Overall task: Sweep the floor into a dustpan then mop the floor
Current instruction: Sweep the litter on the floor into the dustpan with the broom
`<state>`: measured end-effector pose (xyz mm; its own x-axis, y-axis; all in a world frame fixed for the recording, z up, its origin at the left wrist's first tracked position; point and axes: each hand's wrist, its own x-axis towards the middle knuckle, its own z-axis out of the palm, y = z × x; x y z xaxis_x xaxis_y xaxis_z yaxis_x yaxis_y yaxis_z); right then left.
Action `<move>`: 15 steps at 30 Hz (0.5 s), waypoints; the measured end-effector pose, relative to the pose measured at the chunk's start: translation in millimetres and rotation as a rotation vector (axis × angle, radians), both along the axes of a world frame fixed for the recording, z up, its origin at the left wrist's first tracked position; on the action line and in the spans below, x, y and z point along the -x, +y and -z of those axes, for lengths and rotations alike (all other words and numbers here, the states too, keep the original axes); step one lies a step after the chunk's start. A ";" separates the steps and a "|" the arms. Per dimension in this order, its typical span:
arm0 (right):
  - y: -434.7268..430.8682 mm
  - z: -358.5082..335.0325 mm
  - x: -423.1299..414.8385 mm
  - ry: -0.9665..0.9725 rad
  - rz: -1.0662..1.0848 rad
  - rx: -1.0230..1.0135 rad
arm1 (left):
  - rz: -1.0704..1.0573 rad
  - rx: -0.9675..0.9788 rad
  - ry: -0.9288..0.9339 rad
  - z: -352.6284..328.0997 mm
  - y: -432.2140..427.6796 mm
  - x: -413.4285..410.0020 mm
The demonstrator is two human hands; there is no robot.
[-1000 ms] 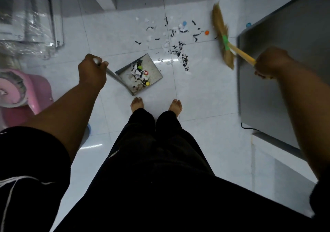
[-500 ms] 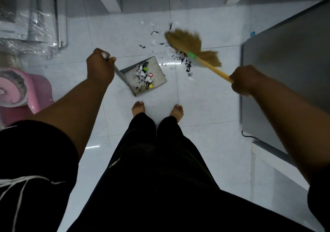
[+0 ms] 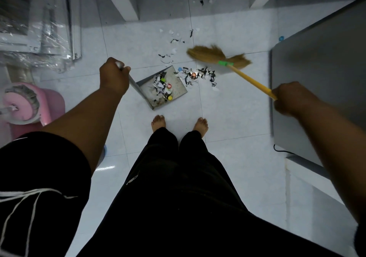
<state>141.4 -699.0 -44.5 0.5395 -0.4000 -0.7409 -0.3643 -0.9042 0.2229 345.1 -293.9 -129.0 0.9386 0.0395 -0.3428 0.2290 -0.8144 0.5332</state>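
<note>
At the far left, plastic-wrapped panels (image 3: 35, 29) lie on the white tiled floor (image 3: 237, 118), and below them stands a pink mop bucket (image 3: 29, 106). The left hand (image 3: 113, 76) reaches forward with its grip curled tight round the metal handle of the dustpan (image 3: 179, 88), only the handle's tip showing above the knuckles. The dustpan rests on the floor just ahead of the person's bare feet (image 3: 158, 122), with its open edge turned toward the upper right. It already holds torn paper bits and several coloured bottle caps. Just beside that open edge lies a pile of scraps (image 3: 200, 75), black and white shreds with a blue and an orange cap among them. More shreds are scattered farther up the tiles. The broom (image 3: 215, 55) has its straw head at floor level just beyond the pile, blurred, with a green band where the bristles meet the yellow stick. The stick slants down to the right hand (image 3: 291, 98), whose grip is wrapped round its end. Right of that hand a grey tabletop (image 3: 316, 68) fills the edge, with a black cable (image 3: 281, 151) below its corner.
</note>
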 end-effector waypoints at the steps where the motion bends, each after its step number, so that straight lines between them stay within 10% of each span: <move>1: 8.5 3.5 -1.4 0.009 -0.006 -0.012 | -0.007 -0.006 -0.006 0.5 0.6 0.4; 15: -12.9 -33.8 67.0 -0.013 0.098 0.002 | -0.019 -0.020 0.036 -5.9 5.2 4.6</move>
<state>74.4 -711.9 -10.7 0.5076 -0.4526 -0.7332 -0.4539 -0.8637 0.2189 340.5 -288.7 -123.1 0.9247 0.0640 -0.3752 0.2630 -0.8200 0.5083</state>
